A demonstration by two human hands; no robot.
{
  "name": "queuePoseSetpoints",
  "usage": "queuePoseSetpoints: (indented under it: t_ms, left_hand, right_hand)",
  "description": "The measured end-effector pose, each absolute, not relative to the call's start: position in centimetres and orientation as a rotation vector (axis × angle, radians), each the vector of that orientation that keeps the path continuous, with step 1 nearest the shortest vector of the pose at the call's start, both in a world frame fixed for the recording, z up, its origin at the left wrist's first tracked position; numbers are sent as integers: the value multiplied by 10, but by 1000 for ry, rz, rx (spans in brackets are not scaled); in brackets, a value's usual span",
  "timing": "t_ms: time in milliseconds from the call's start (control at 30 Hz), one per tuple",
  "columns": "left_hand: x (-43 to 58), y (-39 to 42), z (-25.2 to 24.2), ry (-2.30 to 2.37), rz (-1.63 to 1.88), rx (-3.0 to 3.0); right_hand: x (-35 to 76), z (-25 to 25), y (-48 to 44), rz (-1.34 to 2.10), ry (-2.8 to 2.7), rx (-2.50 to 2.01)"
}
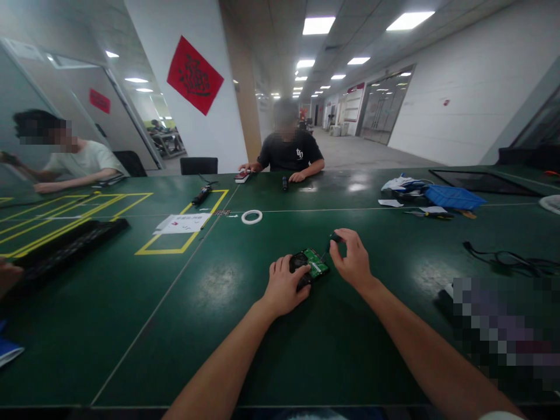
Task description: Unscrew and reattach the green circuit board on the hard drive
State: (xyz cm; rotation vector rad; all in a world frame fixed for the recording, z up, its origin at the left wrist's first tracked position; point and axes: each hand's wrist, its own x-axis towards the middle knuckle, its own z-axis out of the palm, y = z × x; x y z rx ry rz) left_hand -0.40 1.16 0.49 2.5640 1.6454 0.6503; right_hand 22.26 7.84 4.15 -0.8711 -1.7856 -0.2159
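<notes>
A small black device with a green circuit board lies on the dark green table in front of me. My left hand rests on its near side, fingers curled over the black part and holding it down. My right hand hovers just right of the board, fingers pinched round a small black tool whose thin tip points down at the board's right edge.
A person in a black shirt sits across the table, another at the far left. A white tape ring, a paper sheet, a black keyboard, blue cloth and a black cable lie around.
</notes>
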Motion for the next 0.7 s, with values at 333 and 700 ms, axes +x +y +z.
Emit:
queuePoseSetpoints:
  t_ms: [333,700]
  left_hand:
    - [-14,13,4,1586,633,2574]
    - [-19,14,-1,1569,657,2562]
  right_hand:
    - [223,42,74,-131,-1792,-895]
    - [216,40,71,-55,-1787,-914]
